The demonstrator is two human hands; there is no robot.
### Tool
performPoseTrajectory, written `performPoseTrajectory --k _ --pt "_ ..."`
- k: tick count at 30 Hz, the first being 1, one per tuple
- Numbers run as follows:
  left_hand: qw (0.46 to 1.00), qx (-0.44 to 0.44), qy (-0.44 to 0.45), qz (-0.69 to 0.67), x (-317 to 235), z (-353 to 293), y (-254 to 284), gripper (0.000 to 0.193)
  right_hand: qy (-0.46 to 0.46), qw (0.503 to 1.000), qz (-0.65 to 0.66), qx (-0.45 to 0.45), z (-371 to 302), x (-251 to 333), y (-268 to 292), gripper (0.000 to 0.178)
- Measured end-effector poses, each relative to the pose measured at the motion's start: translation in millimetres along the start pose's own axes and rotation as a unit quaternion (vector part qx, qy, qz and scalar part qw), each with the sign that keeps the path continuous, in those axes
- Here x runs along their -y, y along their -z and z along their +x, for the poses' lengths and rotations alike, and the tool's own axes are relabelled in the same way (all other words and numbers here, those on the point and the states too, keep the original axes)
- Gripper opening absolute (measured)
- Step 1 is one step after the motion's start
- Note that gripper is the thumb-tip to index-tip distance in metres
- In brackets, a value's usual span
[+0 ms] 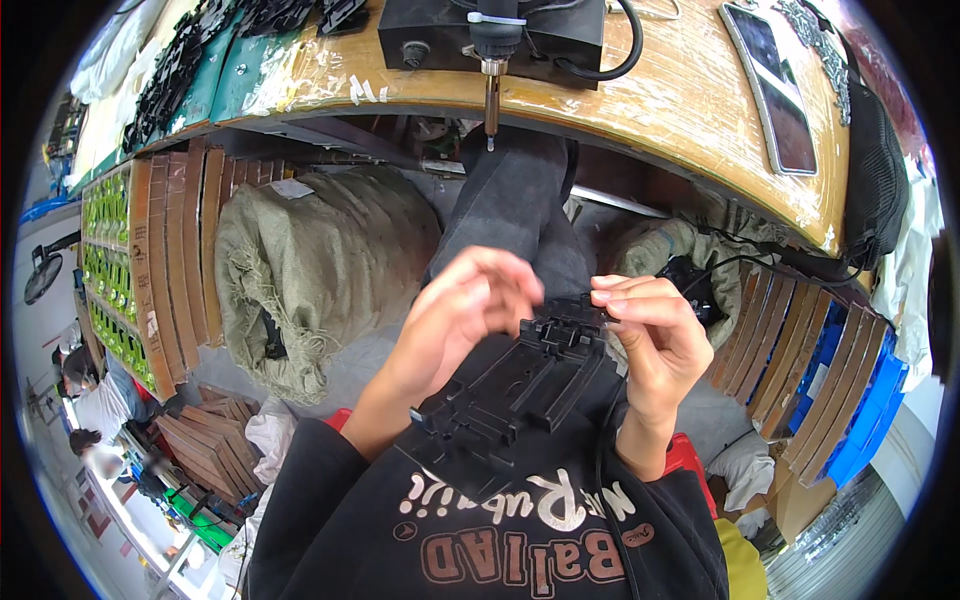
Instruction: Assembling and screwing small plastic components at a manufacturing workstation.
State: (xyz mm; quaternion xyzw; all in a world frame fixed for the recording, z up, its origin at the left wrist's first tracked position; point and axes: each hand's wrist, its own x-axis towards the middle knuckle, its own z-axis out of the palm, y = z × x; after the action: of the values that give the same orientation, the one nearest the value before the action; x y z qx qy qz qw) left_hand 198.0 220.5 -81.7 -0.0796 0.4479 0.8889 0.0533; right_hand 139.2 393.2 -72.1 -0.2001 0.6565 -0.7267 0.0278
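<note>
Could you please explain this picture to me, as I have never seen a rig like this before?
Of course. There is no robot here, only a person's two bare hands. The single picture comes from a wide fisheye camera on the person's head, looking down, so straight edges bend near the rim; its left is the person's left.

The right hand grips one end of a black plastic part in front of the person's body. The left hand is close beside it, too blurred to tell whether it touches.

On the wooden bench are a dark box, a phone-like device and a heap of black pieces. A metal-tipped tool points toward the person.
</note>
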Motion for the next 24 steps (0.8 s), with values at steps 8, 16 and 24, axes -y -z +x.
performPoseTrajectory --k 8,16,24 --pt "0.926 0.002 0.355 -0.133 -21 1 -9 0.027 0.076 0.989 -0.068 0.111 7 -14 -6 0.015" --pt "0.980 -0.156 -0.007 0.123 5 30 8 0.021 -0.338 0.913 0.209 0.093 7 -16 -13 0.051" --pt "0.979 -0.166 -0.011 0.119 -2 51 9 0.020 -0.422 0.804 0.406 0.102 4 -20 -17 0.036"
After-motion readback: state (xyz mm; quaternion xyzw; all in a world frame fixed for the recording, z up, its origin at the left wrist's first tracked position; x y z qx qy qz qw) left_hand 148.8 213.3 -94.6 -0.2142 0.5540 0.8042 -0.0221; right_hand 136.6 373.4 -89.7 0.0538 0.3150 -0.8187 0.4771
